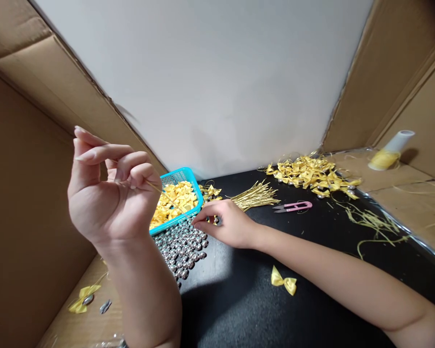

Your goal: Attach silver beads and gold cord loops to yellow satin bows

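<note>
My left hand (112, 193) is raised at the left, palm toward me, thumb and index fingertips pressed together. A thin gold cord (155, 187) runs from its curled fingers down to my right hand (234, 224), whose thumb and forefinger pinch the other end. Just below that pinch lie many shiny silver beads (181, 246), spread on the black table. Behind the cord stands a turquoise basket (199, 195) filled with yellow ribbon bows (183, 195). A single yellow bow (283, 281) rests on the table below my right forearm.
Beyond my right hand lie a bundle of gold cords (257, 195) and pink-handled thread snips (299, 206). Yellow bows with beads (308, 174) are heaped at the back right, near cord scraps (373, 220) and a spool (391, 151). Cardboard walls (369, 72) enclose the sides.
</note>
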Motion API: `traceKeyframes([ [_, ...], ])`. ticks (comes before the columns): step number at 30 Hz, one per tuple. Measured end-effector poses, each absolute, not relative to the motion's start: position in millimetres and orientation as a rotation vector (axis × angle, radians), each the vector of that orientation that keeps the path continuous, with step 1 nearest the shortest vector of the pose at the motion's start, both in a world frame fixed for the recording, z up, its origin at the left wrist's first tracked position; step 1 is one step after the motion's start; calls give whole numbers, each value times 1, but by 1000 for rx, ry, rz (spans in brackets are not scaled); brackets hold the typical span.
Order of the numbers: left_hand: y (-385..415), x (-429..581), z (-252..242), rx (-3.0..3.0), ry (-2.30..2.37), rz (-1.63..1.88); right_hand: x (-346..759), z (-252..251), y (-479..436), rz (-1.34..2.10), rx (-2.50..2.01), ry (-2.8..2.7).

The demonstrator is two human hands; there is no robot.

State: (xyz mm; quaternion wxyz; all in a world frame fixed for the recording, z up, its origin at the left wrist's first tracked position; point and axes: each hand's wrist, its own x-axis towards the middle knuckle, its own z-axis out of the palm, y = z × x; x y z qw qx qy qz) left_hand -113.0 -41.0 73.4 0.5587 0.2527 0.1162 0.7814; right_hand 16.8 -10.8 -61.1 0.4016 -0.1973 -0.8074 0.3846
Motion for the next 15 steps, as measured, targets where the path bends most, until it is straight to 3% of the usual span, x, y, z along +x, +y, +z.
traceKeyframes([
  [9, -42, -119, 74, 621, 293, 1890, 17, -62, -7, 934, -535, -2047],
  [15, -40, -126, 74, 697, 371, 1918, 23, -58, -7, 676, -622, -2250],
])
